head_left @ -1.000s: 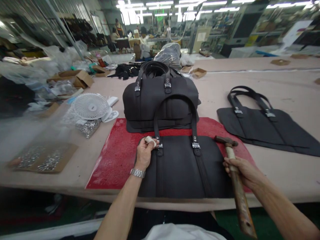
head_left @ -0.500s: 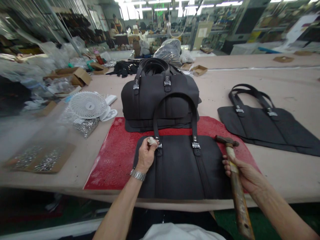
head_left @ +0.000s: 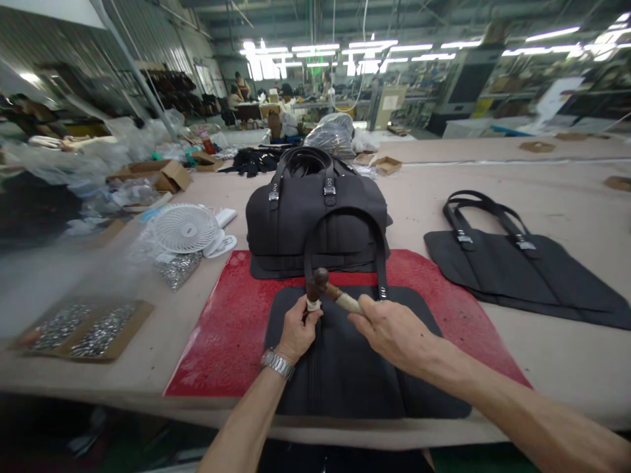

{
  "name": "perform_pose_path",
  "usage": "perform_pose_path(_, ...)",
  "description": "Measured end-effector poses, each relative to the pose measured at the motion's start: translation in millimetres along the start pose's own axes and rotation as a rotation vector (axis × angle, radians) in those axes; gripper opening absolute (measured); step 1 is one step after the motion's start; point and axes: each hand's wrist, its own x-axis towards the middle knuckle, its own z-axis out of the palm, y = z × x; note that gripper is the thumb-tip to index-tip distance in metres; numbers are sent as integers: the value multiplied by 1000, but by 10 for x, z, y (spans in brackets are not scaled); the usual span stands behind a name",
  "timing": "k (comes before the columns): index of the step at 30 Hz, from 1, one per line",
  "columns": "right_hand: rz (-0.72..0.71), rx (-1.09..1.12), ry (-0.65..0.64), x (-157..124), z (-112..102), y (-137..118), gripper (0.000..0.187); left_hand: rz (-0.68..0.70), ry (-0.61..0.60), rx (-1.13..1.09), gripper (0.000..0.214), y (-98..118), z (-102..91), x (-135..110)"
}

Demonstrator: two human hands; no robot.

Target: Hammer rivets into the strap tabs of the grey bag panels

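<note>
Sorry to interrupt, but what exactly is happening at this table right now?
A person is working on a flat black bag lying on a red mat. The left hand pinches a small white piece at the bag's left strap fitting, and the right hand holds a hammer with its head right above that spot. More black bags are stacked behind, and another lies to the right.

Your hammer [head_left: 331, 292]: brown head, pale wooden handle, held level above the left strap. Your bag panel [head_left: 355, 358]: flat black fabric with arched handle, lying on the red mat.
</note>
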Motion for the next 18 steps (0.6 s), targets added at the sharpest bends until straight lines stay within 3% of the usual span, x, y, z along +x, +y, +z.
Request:
perform_pose_path(2, -25, -13, 17, 63, -181, -92, 18, -10, -6, -2, 20, -15, -3, -7)
perform_pose_path(5, -12, 148, 329, 76, -504, -278, 29, -37, -3, -7, 22, -32, -6, -13)
perform_pose_path(7, 12, 242, 484, 54, -522, -348, 32, -42, 6, -17, 23, -31, -9, -13)
perform_pose_path(9, 17, 177, 385, 24, -346, -319, 25, -33, 2, -21, 24, -23, -16, -12)
perform_pose_path(11, -9, 14, 113, 8, -138, -223, 18, -21, -23, -15, 23, -18, -24, -13)
perform_pose_path(13, -25, -73, -49, 13, -85, -150, 16, -27, -39, -14, 22, -26, -28, -16)
perform_pose_path(15, 21, 20, 25, 27, -221, -173, 21, -45, -28, -15, 24, -46, -26, -22)
perform_pose_path(18, 113, 266, 351, 36, -451, -320, 33, -57, -5, -15, 24, -72, -19, -31)
